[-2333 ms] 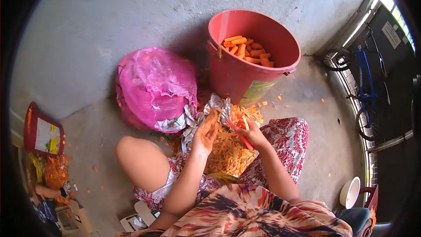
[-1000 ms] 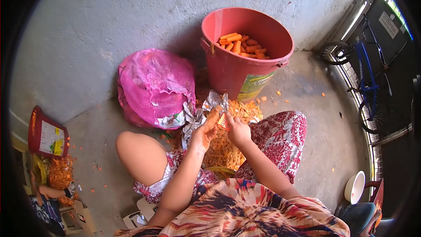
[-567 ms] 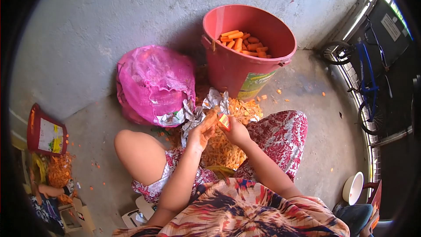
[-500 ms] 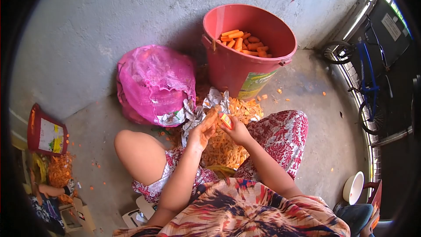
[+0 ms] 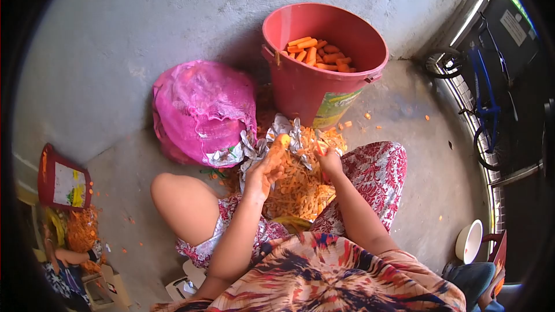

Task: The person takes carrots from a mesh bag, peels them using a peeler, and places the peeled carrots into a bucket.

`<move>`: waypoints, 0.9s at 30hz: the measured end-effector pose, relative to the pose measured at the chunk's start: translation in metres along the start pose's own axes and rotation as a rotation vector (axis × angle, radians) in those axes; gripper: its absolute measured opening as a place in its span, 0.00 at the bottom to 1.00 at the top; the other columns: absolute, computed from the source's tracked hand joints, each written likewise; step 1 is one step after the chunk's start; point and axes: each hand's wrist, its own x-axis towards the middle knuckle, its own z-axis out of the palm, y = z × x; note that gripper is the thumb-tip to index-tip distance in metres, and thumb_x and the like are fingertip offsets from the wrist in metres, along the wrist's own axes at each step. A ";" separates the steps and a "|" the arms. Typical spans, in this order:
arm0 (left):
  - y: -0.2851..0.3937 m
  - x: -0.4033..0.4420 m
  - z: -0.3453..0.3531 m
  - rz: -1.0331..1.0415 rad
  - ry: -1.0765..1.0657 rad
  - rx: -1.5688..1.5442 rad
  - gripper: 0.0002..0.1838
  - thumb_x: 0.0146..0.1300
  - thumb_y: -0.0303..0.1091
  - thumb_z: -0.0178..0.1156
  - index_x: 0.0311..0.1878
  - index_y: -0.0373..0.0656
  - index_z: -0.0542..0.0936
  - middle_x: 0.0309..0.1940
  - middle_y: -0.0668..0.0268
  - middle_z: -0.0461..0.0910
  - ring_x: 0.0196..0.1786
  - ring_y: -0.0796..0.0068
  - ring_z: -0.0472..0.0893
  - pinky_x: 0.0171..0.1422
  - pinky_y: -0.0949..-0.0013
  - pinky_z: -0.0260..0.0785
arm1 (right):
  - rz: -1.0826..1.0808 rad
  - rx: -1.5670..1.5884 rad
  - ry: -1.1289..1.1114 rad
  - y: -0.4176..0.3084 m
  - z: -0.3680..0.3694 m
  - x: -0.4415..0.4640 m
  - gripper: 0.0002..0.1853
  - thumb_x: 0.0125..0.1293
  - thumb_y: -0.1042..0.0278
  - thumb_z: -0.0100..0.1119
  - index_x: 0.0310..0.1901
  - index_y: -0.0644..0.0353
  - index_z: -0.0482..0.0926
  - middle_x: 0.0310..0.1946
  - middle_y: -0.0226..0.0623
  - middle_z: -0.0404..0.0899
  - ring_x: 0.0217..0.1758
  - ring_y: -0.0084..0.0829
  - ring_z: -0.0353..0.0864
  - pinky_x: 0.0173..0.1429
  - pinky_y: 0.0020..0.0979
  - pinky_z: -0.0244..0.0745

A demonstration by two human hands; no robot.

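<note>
My left hand [image 5: 264,172] is closed around a carrot [image 5: 284,140], whose orange end shows beyond the fingers. Close to its right, my right hand [image 5: 331,162] grips a red-handled peeler [image 5: 326,175], mostly covered by the fingers; its blade cannot be made out. The two hands are apart, over a heap of carrot peelings [image 5: 295,193] between my legs. Crumpled silvery wrapping [image 5: 281,127] lies just beyond the heap. A large red bucket [image 5: 300,89] stands past it with several peeled carrots [image 5: 315,53] inside.
A pink mesh sack [image 5: 199,110] leans by the wall, left of the bucket. Another red bucket [image 5: 63,179] and more peelings [image 5: 82,228] are at far left, near another person's arm [image 5: 72,256]. At right are a blue bicycle [image 5: 485,107] and a white bowl [image 5: 469,241].
My right hand has moved right and slightly away from the carrot, taking the peeler with it. My left hand stays in nearly the same place, and the carrot's end now shows more plainly.
</note>
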 end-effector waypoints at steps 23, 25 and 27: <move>-0.005 0.017 -0.005 0.083 0.020 0.185 0.19 0.56 0.21 0.49 0.53 0.33 0.65 0.44 0.61 0.73 0.44 0.72 0.75 0.49 0.71 0.69 | -0.554 0.033 -0.525 -0.029 0.005 -0.051 0.22 0.54 0.51 0.55 0.38 0.64 0.68 0.27 0.49 0.73 0.33 0.43 0.73 0.38 0.36 0.66; -0.003 0.016 -0.004 0.067 0.013 0.204 0.18 0.56 0.23 0.49 0.52 0.33 0.65 0.43 0.61 0.73 0.43 0.72 0.76 0.48 0.70 0.69 | -0.524 0.025 -0.548 -0.031 0.003 -0.052 0.22 0.54 0.51 0.55 0.38 0.65 0.68 0.27 0.50 0.73 0.33 0.44 0.73 0.38 0.36 0.66; 0.000 0.013 -0.001 0.038 0.013 0.251 0.18 0.57 0.25 0.50 0.52 0.34 0.66 0.42 0.61 0.74 0.41 0.72 0.76 0.46 0.71 0.69 | -0.543 0.023 -0.541 -0.030 0.003 -0.052 0.23 0.54 0.51 0.55 0.39 0.65 0.68 0.28 0.51 0.73 0.34 0.45 0.73 0.38 0.37 0.66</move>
